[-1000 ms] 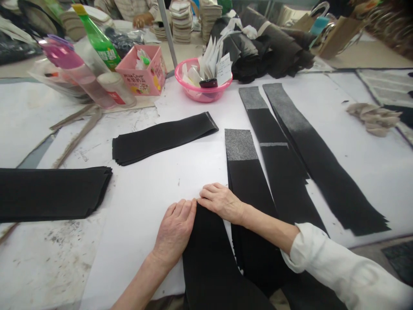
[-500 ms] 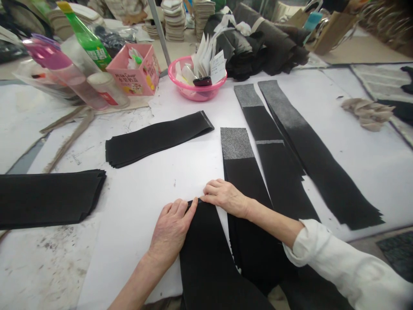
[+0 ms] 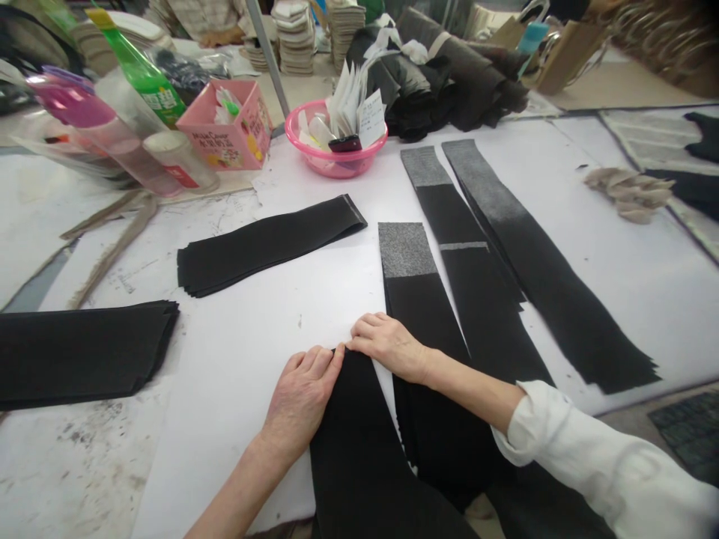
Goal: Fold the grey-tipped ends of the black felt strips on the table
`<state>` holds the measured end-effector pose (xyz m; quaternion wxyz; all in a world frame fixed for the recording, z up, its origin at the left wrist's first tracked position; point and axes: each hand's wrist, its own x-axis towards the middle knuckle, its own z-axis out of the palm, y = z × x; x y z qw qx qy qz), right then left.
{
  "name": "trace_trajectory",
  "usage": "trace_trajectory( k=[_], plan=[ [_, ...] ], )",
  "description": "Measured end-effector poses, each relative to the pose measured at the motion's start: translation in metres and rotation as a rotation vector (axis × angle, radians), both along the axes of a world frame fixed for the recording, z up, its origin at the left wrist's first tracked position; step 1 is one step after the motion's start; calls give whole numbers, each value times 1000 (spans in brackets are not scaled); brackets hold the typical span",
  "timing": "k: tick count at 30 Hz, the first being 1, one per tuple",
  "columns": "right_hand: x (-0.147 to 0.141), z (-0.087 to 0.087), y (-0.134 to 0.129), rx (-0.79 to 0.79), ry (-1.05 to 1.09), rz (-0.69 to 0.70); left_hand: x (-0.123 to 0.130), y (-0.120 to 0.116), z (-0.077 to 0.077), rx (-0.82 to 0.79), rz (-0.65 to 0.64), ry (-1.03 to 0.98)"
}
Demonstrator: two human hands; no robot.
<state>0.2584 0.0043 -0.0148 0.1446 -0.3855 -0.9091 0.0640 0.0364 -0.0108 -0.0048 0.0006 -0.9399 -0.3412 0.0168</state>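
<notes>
Both hands meet at the far end of a long black fabric strip [image 3: 359, 442] that runs down over the table's near edge. My left hand [image 3: 303, 397] pinches its upper left corner between thumb and curled fingers. Gripping the same end a little to the right is my right hand [image 3: 387, 344], its fingertips pressed together. The very edge of the cloth is partly hidden under the fingers. Just right of it lies a stack of black strips with a grey speckled end [image 3: 407, 251], passing beneath my right forearm.
Two more black-and-grey strips [image 3: 469, 277] [image 3: 539, 262] lie to the right. Black strip stacks [image 3: 269, 243] [image 3: 84, 352] lie left. Behind stand a pink basin [image 3: 337, 161] with papers and a phone, a pink box [image 3: 225, 131], bottles and dark cloth rolls [image 3: 438, 82]. Another person's hand [image 3: 225, 36] shows at the back.
The view has shifted slightly, so the table's things appear a little further left. Both hands stay at the strip's end, and the fold seen there before is now more covered by fingers.
</notes>
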Motion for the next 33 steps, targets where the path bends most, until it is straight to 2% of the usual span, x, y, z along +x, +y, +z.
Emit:
trace_trajectory(
  k=[13, 22, 29, 33],
  plan=[
    [15, 5, 3, -55, 4, 43, 2, 9, 3, -74, 23, 4],
    [19, 1, -2, -48, 24, -15, 9, 6, 5, -24, 22, 50],
    [21, 7, -10, -92, 12, -22, 11, 2, 6, 1, 32, 71],
    [24, 5, -12, -153, 87, -61, 13, 1, 7, 27, 25, 88]
  ],
)
